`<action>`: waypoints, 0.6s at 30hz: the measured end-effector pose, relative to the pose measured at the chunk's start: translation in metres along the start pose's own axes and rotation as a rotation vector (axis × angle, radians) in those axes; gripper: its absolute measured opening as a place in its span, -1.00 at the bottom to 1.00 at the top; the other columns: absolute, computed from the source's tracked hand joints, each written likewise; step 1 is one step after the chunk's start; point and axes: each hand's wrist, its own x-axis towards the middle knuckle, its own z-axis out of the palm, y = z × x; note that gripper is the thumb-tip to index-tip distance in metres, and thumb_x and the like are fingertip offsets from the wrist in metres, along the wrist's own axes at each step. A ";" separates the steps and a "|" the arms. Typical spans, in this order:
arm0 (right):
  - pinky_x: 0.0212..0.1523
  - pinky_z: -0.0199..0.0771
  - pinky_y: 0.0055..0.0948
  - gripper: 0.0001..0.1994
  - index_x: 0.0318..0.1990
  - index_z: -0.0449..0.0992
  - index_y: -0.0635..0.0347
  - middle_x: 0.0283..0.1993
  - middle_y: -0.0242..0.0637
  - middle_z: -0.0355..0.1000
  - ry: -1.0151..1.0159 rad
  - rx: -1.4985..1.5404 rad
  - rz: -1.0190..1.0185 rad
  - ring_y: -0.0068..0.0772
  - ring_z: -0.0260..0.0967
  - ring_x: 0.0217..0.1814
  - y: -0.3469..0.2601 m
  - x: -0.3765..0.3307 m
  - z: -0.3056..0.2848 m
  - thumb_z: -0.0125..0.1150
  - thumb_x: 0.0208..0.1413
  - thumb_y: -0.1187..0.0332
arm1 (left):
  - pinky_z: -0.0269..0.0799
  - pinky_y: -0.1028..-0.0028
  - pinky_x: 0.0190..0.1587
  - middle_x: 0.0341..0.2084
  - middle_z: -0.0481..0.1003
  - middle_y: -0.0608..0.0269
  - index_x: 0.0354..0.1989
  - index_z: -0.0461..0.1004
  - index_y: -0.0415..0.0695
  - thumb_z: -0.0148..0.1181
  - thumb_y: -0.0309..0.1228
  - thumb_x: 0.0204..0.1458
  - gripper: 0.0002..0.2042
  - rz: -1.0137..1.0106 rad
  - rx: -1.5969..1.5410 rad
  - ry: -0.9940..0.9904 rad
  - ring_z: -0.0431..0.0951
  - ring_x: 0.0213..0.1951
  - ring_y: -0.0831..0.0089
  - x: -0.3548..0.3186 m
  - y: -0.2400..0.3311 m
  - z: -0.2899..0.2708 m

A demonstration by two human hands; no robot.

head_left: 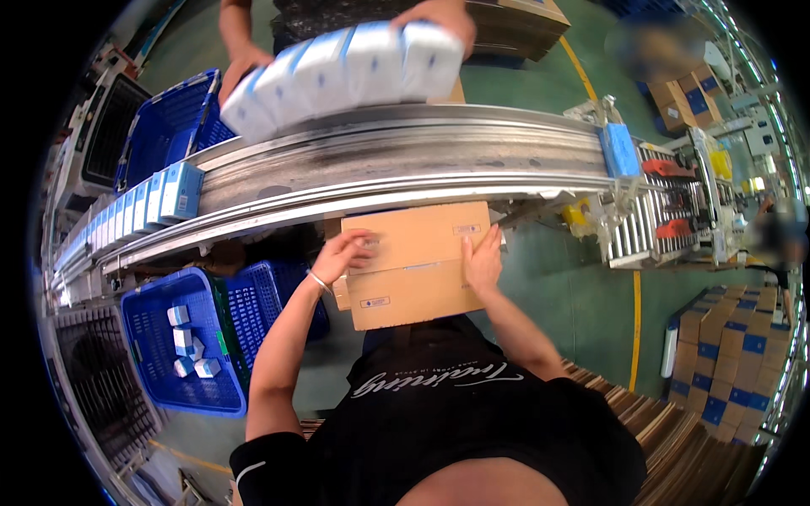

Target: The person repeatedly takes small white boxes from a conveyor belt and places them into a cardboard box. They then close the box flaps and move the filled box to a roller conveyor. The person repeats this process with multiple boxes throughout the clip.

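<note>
A brown cardboard box [418,291] is in front of my body, below the conveyor's near rail, its flaps meeting in a seam across the top. My left hand [342,255], a white band at its wrist, is over the box's upper left corner; its fingers are apart, slightly bent and a little blurred, with nothing seen in them. On the right edge of the box lies my right hand [483,260], thumb and fingers stretched out along the cardboard. Whatever supports the box from below is hidden.
Across the conveyor [405,152] a co-worker's hands hold a row of white-and-blue cartons [354,72]. More cartons [139,207] line the belt at left. A blue crate [181,337] holds several small cartons. Rollers [633,228] and stacked boxes [726,354] stand right.
</note>
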 end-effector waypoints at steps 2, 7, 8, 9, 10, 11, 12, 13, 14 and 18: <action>0.06 0.21 -0.01 -0.39 0.26 -0.01 0.23 0.15 0.02 0.22 -0.069 0.099 0.059 0.09 0.21 0.12 0.008 0.009 0.001 -0.17 0.16 0.03 | 0.45 0.54 -0.34 -0.32 0.52 0.18 -0.18 0.41 -0.24 -0.06 -0.38 0.14 -0.79 0.151 -0.039 0.465 0.53 -0.40 0.49 0.003 -0.032 -0.021; -0.11 0.32 -0.07 -0.51 0.11 0.25 0.22 -0.14 0.11 0.41 -0.023 0.293 0.044 0.15 0.35 -0.11 0.086 0.032 -0.009 -0.21 0.18 0.04 | 0.35 0.58 -0.49 -0.44 0.50 0.17 -0.22 0.40 -0.20 0.04 -0.22 0.06 -0.72 -0.408 0.105 0.774 0.43 -0.52 0.53 0.023 -0.173 -0.048; -0.14 0.33 -0.08 -0.53 0.05 0.29 0.25 -0.19 0.12 0.42 -0.087 0.308 0.065 0.16 0.36 -0.13 0.105 0.043 -0.015 -0.19 0.18 0.04 | 0.39 0.54 -0.42 -0.34 0.50 0.10 -0.13 0.38 -0.19 0.03 -0.12 0.06 -0.62 -0.558 0.079 0.742 0.48 -0.45 0.47 0.035 -0.198 -0.042; -0.16 0.34 -0.10 -0.55 -0.01 0.33 0.28 -0.23 0.12 0.43 -0.135 0.316 0.100 0.16 0.37 -0.16 0.130 0.053 -0.024 -0.18 0.19 0.05 | 0.38 0.46 -0.34 -0.29 0.49 0.13 -0.09 0.38 -0.20 -0.05 -0.03 0.08 -0.55 -0.523 -0.031 0.770 0.46 -0.39 0.45 0.047 -0.197 -0.014; -0.19 0.34 -0.11 -0.55 -0.07 0.38 0.31 -0.28 0.12 0.44 -0.173 0.330 0.137 0.17 0.38 -0.18 0.154 0.065 -0.034 -0.16 0.19 0.06 | 0.37 0.38 -0.26 -0.23 0.48 0.17 -0.06 0.38 -0.21 -0.13 0.07 0.10 -0.46 -0.483 -0.139 0.788 0.44 -0.34 0.44 0.058 -0.182 0.024; -0.28 0.34 -0.14 -0.54 -0.25 0.42 0.37 -0.38 0.16 0.41 -0.111 0.462 0.155 0.18 0.37 -0.28 0.178 0.067 -0.032 -0.13 0.18 0.04 | 0.33 0.31 -0.13 -0.12 0.44 0.18 0.00 0.34 -0.20 -0.22 0.12 0.10 -0.40 -0.377 -0.200 0.793 0.43 -0.20 0.38 0.073 -0.160 0.063; -0.33 0.33 -0.16 -0.55 -0.31 0.41 0.37 -0.42 0.19 0.37 -0.109 0.456 0.153 0.18 0.35 -0.35 0.205 0.065 -0.033 -0.13 0.19 0.05 | 0.29 0.24 0.00 -0.01 0.39 0.18 0.07 0.31 -0.19 -0.32 0.18 0.10 -0.33 -0.275 -0.263 0.784 0.42 -0.07 0.32 0.085 -0.140 0.101; -0.35 0.32 -0.14 -0.56 -0.36 0.41 0.37 -0.45 0.20 0.34 0.000 0.497 0.163 0.15 0.34 -0.39 0.220 0.056 -0.038 -0.14 0.20 0.07 | 0.29 0.24 0.03 -0.01 0.40 0.18 0.08 0.31 -0.18 -0.33 0.17 0.11 -0.34 -0.225 -0.314 0.633 0.42 -0.04 0.28 0.088 -0.136 0.117; -0.30 0.34 -0.17 -0.56 -0.32 0.42 0.36 -0.40 0.18 0.38 0.010 0.521 0.189 0.13 0.37 -0.33 0.244 0.049 -0.046 -0.14 0.20 0.07 | 0.29 0.25 0.05 0.00 0.40 0.19 0.08 0.31 -0.17 -0.34 0.16 0.12 -0.35 -0.176 -0.366 0.476 0.42 -0.02 0.25 0.096 -0.134 0.129; -0.07 0.31 -0.17 -0.50 -0.14 0.38 0.34 -0.20 0.18 0.41 0.046 0.459 0.545 0.15 0.35 -0.08 0.362 0.037 -0.094 -0.18 0.18 -0.02 | 0.39 0.33 -0.05 -0.17 0.49 0.12 0.04 0.33 -0.22 -0.28 0.11 0.13 -0.38 -0.261 -0.356 0.337 0.50 -0.15 0.28 0.174 -0.142 0.248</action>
